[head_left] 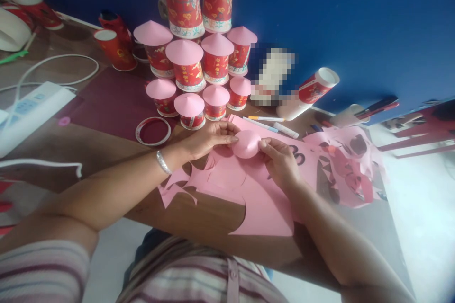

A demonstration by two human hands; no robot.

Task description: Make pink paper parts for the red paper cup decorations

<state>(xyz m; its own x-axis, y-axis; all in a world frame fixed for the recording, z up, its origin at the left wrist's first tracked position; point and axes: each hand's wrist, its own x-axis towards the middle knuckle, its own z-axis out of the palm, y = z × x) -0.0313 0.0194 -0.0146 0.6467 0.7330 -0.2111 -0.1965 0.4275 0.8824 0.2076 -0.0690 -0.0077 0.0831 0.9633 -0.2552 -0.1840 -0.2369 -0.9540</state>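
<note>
Between my two hands is a small pink paper cone [248, 144], its point facing up. My left hand [213, 139] pinches its left edge between thumb and fingers. At its right edge, my right hand [280, 158] grips the paper with thumb and curled fingers. Cut pink paper sheets [265, 208] and scraps [177, 184] lie below the hands. Just behind stand several stacked red paper cups [185, 75] topped with pink cone roofs [184, 52]. A round lid [152, 131] with a white rim rests left of my left hand.
Pens [266, 118] and a white capped marker [286, 130] lie behind the paper. More pink scraps [346, 165] are heaped at right, near a tilted red cup [318, 86] and a pen holder [350, 116]. At left are a power strip [37, 116] and white cable [60, 57].
</note>
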